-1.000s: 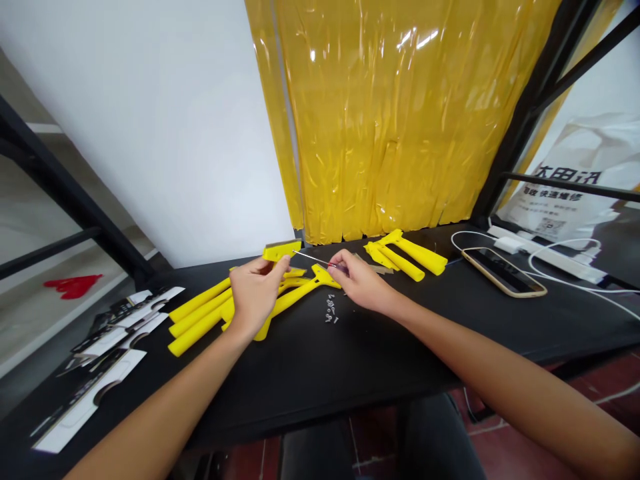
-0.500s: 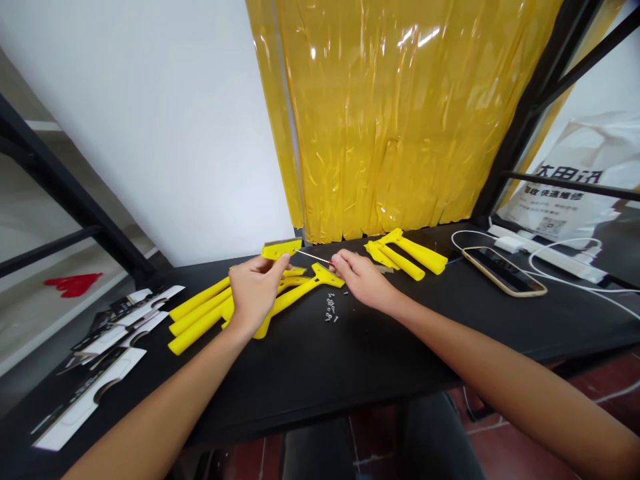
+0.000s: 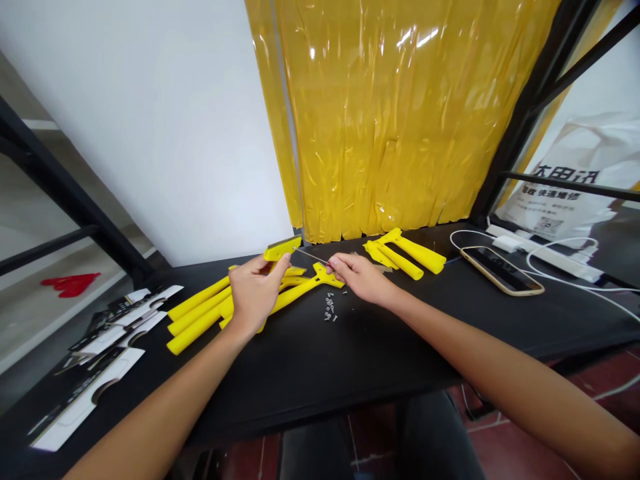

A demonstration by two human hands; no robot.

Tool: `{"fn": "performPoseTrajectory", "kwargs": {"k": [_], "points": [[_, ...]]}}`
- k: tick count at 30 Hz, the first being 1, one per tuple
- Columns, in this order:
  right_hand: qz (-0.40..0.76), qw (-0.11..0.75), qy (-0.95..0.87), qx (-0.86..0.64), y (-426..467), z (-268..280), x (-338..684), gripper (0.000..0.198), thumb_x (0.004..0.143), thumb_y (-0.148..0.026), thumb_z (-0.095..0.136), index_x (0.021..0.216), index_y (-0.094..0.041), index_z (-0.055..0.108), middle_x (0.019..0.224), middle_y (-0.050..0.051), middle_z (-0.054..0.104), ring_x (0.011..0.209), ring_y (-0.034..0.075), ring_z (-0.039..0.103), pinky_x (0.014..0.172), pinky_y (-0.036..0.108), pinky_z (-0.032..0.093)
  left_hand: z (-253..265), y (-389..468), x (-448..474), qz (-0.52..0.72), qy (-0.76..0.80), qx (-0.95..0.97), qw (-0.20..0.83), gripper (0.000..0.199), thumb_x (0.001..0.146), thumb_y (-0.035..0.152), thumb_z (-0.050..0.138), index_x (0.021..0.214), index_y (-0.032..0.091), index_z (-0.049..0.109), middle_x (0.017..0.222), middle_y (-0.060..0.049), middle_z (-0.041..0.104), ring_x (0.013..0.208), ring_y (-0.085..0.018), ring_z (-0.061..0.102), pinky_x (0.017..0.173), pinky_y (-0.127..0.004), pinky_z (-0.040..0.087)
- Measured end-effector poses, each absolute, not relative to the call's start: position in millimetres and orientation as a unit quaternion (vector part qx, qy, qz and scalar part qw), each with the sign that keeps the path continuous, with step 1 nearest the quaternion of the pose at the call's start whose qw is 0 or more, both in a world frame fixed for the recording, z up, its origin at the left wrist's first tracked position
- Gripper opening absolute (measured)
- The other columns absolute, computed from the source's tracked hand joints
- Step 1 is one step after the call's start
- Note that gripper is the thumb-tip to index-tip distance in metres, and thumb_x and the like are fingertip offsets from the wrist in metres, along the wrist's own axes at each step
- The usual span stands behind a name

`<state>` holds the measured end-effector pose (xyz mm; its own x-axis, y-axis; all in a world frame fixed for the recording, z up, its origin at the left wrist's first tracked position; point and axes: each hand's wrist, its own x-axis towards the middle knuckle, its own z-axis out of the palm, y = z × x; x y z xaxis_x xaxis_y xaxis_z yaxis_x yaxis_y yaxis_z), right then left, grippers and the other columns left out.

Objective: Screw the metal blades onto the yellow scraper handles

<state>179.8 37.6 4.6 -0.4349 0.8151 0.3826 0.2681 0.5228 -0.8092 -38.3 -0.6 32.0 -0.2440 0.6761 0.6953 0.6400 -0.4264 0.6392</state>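
Note:
My left hand (image 3: 256,290) is closed around a yellow scraper (image 3: 281,250), whose head with a metal blade along its top edge is raised above the table. In my right hand (image 3: 364,279) is a thin screwdriver (image 3: 312,256); its shaft points left and its tip meets the face of that head. My fingers mostly hide the screwdriver's handle, with a bit of red showing. Beneath my hands another scraper (image 3: 327,275) lies with its head to the right. Several small screws (image 3: 329,308) are scattered just in front of it.
More yellow scrapers (image 3: 197,325) lie at the left, and yellow handles (image 3: 419,252) sit at the back right. Printed card sleeves (image 3: 93,393) spread along the left edge. A phone (image 3: 503,270), white cables and a power strip (image 3: 565,257) occupy the right side.
The scraper head in my left hand has tilted slightly. My right hand has shifted a little left and turned, with the screwdriver tip still at the head.

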Motion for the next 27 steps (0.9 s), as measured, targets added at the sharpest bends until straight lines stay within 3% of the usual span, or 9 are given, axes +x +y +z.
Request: {"fn": "performPoseTrajectory", "kwargs": {"k": [5,12,15,17,23,27], "points": [[0.337,0.446,-0.744,-0.366,35.6,5.5,177.2,0.021,0.096,-0.041,0.055,0.099,-0.02,0.054,0.082,-0.002,0.056,0.072,0.014,0.051,0.067,0.026,0.04,30.6,-0.7,-37.2,0.584,0.531,0.613,0.035,0.022,0.082,0.037,0.072,0.075,0.018,0.079,0.067,-0.004,0.074,0.063,-0.02,0.071,0.057,-0.028,0.055],[0.356,0.406,-0.768,-0.345,40.0,5.0,181.5,0.035,0.102,-0.047,0.042,0.098,-0.02,0.064,0.068,-0.004,0.05,0.061,0.013,0.045,0.061,0.026,0.035,27.1,0.8,-40.8,0.576,0.519,0.632,-0.011,0.024,0.084,0.04,0.07,0.077,0.018,0.079,0.072,-0.004,0.075,0.064,-0.02,0.07,0.059,-0.03,0.054],[0.332,0.426,-0.772,-0.335,42.2,3.3,181.3,0.033,0.101,-0.046,0.044,0.099,-0.02,0.065,0.088,0.001,0.064,0.077,0.015,0.055,0.073,0.028,0.041,27.3,-0.3,-41.0,0.567,0.509,0.647,-0.039,0.023,0.085,0.038,0.069,0.077,0.019,0.078,0.072,-0.004,0.074,0.063,-0.02,0.069,0.06,-0.031,0.054],[0.325,0.437,-0.767,-0.338,42.5,1.9,180.5,0.03,0.1,-0.046,0.048,0.099,-0.02,0.062,0.095,0.002,0.065,0.085,0.016,0.057,0.077,0.028,0.043,29.2,-1.8,-40.1,0.564,0.502,0.653,-0.051,0.021,0.085,0.036,0.069,0.077,0.019,0.078,0.069,-0.003,0.072,0.066,-0.021,0.07,0.062,-0.031,0.054],[0.367,0.434,-0.746,-0.345,39.9,2.7,180.0,0.044,0.1,-0.056,0.041,0.08,-0.02,0.055,0.069,-0.003,0.049,0.062,0.012,0.045,0.059,0.025,0.036,33.0,-5.6,-36.6,0.561,0.502,0.657,-0.049,0.018,0.083,0.035,0.069,0.077,0.022,0.08,0.066,-0.002,0.072,0.077,-0.025,0.074,0.065,-0.031,0.058],[0.496,0.398,-0.677,-0.37,35.3,10.3,180.9,0.046,0.096,-0.061,0.045,0.077,-0.02,0.052,0.059,-0.007,0.035,0.047,0.009,0.029,0.045,0.024,0.024,28.2,-3.7,-36.8,0.553,0.487,0.673,-0.061,0.018,0.085,0.033,0.068,0.092,0.023,0.082,0.087,-0.003,0.079,0.081,-0.023,0.075,0.075,-0.032,0.06]]}}
